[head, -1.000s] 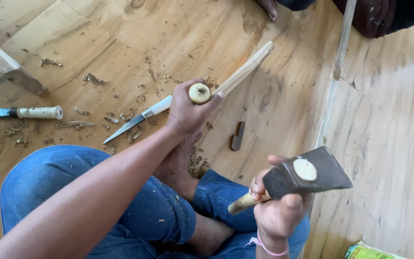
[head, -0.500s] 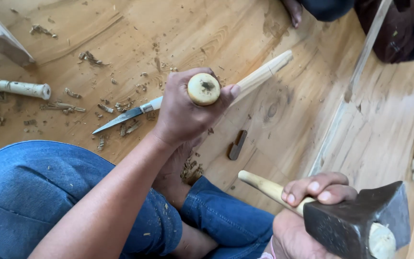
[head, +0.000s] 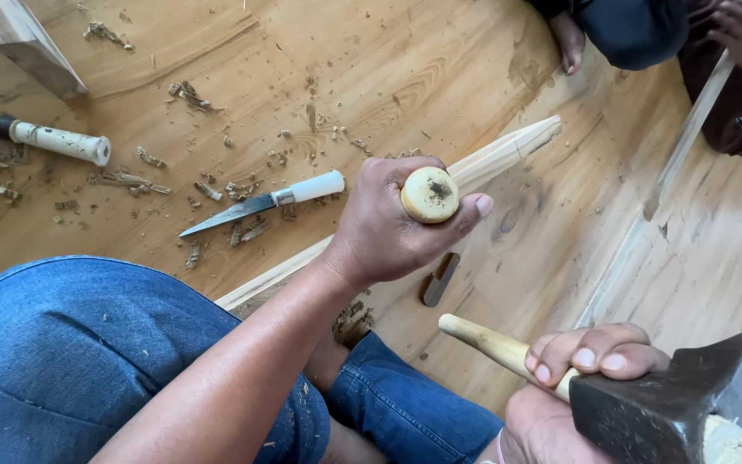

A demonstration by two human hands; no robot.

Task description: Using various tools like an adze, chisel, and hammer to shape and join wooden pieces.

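The left hand (head: 384, 228) stays clenched round the chisel handle (head: 429, 194), upright over the pale wooden strip (head: 500, 155); the right hand (head: 573, 378) grips the hammer (head: 667, 408), now lower and nearer the view's corner than a second ago.

I am looking into a woodcarving workshop, with work done seated on the floor: bare plank floor (head: 371, 77) strewn with shavings (head: 191, 94), knives (head: 259, 204) lying loose, a trimmed slat (head: 508, 150), and my hammer (head: 672, 404) and wood-handled chisel (head: 429, 194) in hand.
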